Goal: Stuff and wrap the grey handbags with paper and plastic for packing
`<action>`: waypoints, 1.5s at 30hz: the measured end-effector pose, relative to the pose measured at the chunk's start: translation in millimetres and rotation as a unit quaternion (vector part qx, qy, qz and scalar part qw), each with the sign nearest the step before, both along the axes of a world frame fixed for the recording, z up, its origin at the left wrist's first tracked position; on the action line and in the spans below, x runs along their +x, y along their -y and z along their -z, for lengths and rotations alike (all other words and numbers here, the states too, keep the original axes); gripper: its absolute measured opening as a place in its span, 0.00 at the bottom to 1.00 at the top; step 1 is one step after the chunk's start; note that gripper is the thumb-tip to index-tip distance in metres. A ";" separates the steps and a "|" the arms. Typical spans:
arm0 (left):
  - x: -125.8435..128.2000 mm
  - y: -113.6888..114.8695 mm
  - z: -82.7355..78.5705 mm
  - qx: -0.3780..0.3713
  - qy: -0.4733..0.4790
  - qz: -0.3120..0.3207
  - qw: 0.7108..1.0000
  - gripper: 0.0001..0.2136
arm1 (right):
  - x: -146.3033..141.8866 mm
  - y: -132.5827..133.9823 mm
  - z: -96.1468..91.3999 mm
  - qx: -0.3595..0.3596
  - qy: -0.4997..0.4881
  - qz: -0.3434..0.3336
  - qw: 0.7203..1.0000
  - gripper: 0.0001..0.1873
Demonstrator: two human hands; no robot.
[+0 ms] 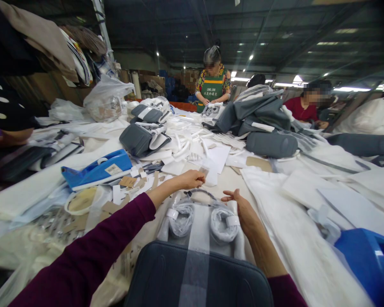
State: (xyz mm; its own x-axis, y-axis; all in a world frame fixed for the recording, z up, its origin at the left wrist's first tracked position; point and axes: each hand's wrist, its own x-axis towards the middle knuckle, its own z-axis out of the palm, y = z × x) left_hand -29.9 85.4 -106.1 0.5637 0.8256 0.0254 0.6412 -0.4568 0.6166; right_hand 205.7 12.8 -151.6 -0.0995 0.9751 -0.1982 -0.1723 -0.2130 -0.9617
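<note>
Right in front of me lies a dark grey bag [166, 273] with a pale translucent strip [199, 238] running over its middle. Beyond its body are two coils in clear plastic, a left coil [181, 219] and a right coil [224, 224], each with a white band. A thin dark loop [200, 192] shows past them. My left hand [192, 179] is above the loop with its fingers curled closed; a bit of clear plastic [206, 165] is by its fingertips, and whether it is gripped is unclear. Beside the right coil, my right hand [240, 204] has its fingers stretched apart, holding nothing.
A blue tape dispenser [99, 168] stands left among paper scraps and tags; another blue object [366, 256] is at right. Grey bags [262, 111] are piled at the back right, more [144, 138] at back left. White foam sheets [294, 230] spread right. Several people sit or stand around.
</note>
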 end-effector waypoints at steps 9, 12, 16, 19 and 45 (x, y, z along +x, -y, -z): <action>-13.6 6.4 -10.3 -0.098 0.176 0.031 0.979 0.19 | 0.2 1.9 -2.5 -0.014 -0.015 0.019 1.000 0.30; -23.0 12.4 -17.7 -0.084 0.223 0.029 0.971 0.22 | 0.9 1.5 -0.9 -0.010 -0.035 0.027 0.999 0.28; -41.0 37.6 -32.6 0.006 0.213 -0.053 0.976 0.21 | 5.2 -1.6 6.8 -0.006 -0.062 0.052 0.997 0.22; -56.3 76.6 -46.1 0.075 0.150 -0.148 0.975 0.20 | 10.1 -4.9 12.0 0.010 -0.044 0.092 0.995 0.15; 19.7 153.3 -45.8 0.151 -0.115 -0.103 0.976 0.17 | 28.4 35.8 -30.7 0.081 -0.142 0.280 0.946 0.17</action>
